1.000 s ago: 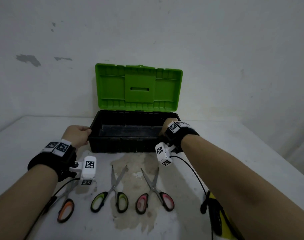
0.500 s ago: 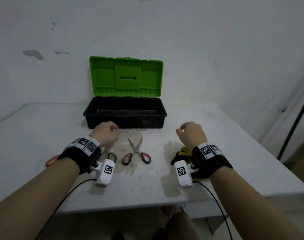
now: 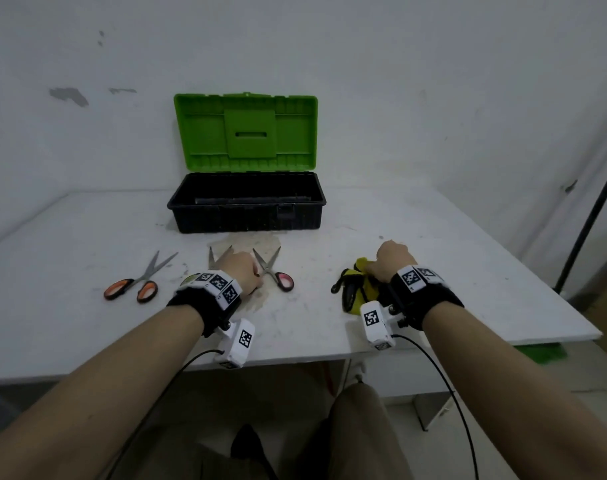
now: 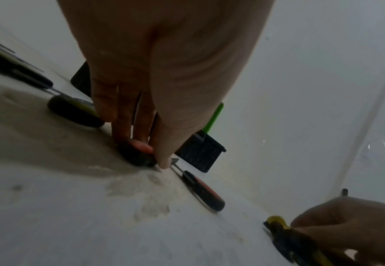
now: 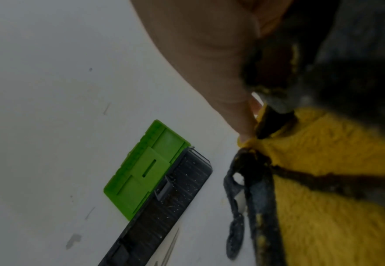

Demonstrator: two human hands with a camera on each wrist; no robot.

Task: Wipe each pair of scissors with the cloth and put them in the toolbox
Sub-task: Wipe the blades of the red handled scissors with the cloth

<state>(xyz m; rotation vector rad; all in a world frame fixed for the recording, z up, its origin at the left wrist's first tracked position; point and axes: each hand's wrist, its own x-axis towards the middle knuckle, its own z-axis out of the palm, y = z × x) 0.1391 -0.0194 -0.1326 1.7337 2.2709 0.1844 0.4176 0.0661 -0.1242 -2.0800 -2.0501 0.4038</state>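
Both hands are set down on task items on the white table (image 3: 433, 244).

The red-handled steel scissors (image 3: 284, 280) are pinched at one loop by the left hand (image 3: 239, 270); the crumpled yellow-and-grey cloth (image 3: 357, 289) is gripped by the right hand (image 3: 392, 259). Orange-handled scissors (image 3: 136, 285) lie left, green-handled scissors (image 4: 73, 109) between, and the open black green-lidded plastic toolbox (image 3: 246, 220) far.

Head view looks forward and down from above near edge of table (image 3: 87, 327), wide, takes in both hands; left wrist view sits low, close behind left hand (image 4: 164, 72), facing across table; right wrist view close at right hand (image 5: 209, 54), tilted; all three share toolbox (image 3: 246, 209) against wall (image 3: 433, 81).
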